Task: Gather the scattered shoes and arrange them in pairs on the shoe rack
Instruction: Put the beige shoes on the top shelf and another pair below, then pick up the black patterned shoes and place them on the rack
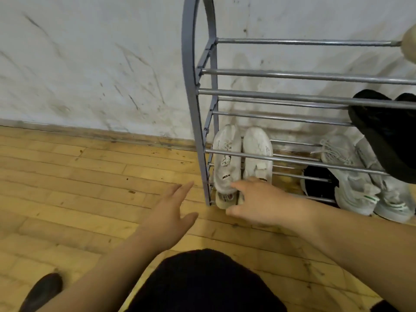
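A grey metal shoe rack (292, 75) stands against the wall. On its lowest shelf at the left sits a pair of white sneakers: the left one (226, 158) and the right one (257, 152), toes toward the wall. My right hand (258, 203) rests at their heels, fingers straight, index finger touching the left sneaker's heel. My left hand (173, 212) hovers open over the floor just left of the rack frame, holding nothing. Further right on the low shelf lie grey-white sneakers (351, 176) and a black shoe (319, 183). A black shoe (387, 136) sits on a higher shelf.
A dark shoe (42, 291) lies on the wooden floor at the bottom left. A beige object (408, 45) shows at the top shelf's right edge. A scuffed white wall (90, 64) runs behind the rack. My dark-clothed knee (207, 282) fills the bottom centre.
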